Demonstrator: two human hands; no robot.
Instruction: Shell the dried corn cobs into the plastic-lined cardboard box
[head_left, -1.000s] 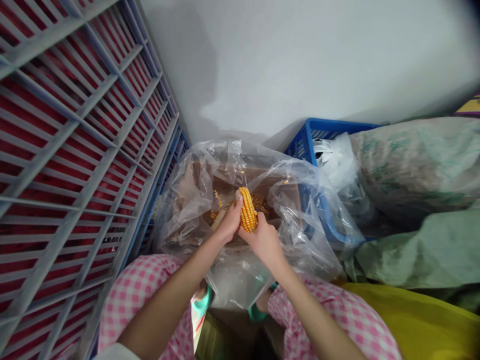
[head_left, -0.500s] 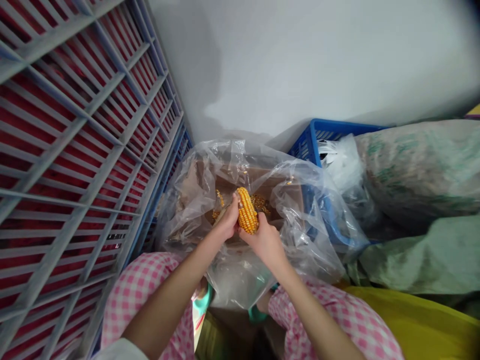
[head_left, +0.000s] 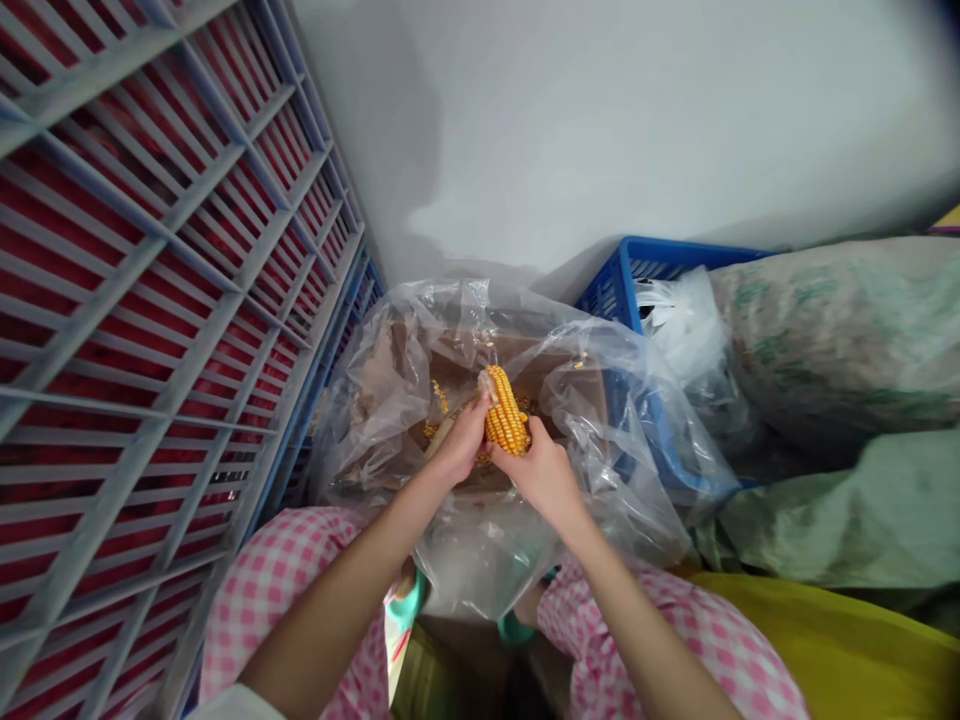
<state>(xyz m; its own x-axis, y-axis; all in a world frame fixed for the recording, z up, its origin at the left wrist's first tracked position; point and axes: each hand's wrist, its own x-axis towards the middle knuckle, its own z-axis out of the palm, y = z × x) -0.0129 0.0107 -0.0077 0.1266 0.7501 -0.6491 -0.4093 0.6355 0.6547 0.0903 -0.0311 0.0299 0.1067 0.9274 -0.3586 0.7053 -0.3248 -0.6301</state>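
Observation:
A yellow corn cob (head_left: 505, 416) stands tilted above a cardboard box (head_left: 525, 352) lined with a clear plastic bag (head_left: 600, 400). My right hand (head_left: 545, 472) is wrapped round the cob's lower end. My left hand (head_left: 461, 440) presses against the cob's left side, thumb up near its tip, and a pale stick-like thing (head_left: 439, 434) lies under its fingers. Loose yellow kernels (head_left: 437, 397) lie in the box below the cob.
A grey rack of stacked crates with red contents (head_left: 150, 300) rises on the left. A blue crate (head_left: 622, 290) with white plastic and big woven sacks (head_left: 832, 330) stand to the right. A yellow tub (head_left: 832, 640) is at lower right. My pink-checked knees (head_left: 277, 590) flank the box.
Both hands have shifted the cob slightly right and up, and its tip now leans more to the left. My left thumb has slid up the cob's side.

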